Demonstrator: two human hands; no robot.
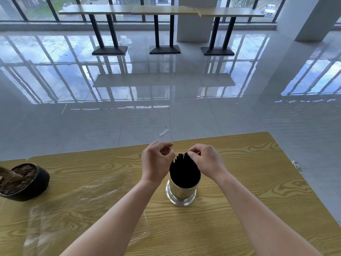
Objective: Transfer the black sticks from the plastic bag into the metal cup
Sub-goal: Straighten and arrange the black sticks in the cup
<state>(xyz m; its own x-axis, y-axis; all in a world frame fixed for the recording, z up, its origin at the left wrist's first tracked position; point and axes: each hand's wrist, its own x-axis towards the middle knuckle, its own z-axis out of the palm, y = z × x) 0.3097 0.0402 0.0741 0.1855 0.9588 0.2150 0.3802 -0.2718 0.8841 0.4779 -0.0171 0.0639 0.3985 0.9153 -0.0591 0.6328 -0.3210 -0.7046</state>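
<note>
A shiny metal cup (181,191) stands upright on the wooden table (258,182), near its far edge. A bundle of black sticks (184,170) stands in the cup, wide at the rim and drawn together at the top. My right hand (205,161) pinches the stick tops from the right. My left hand (156,160) is just left of the bundle, its fingertips pinched on what looks like a faint clear film. A crumpled clear plastic bag (83,196) lies flat on the table to the left of my left forearm.
A dark round bowl (24,182) with brown material and a stick in it sits at the table's left edge. A small clear wrapper (163,132) lies on the glossy tiled floor beyond the table. High tables (162,11) stand by the windows far back.
</note>
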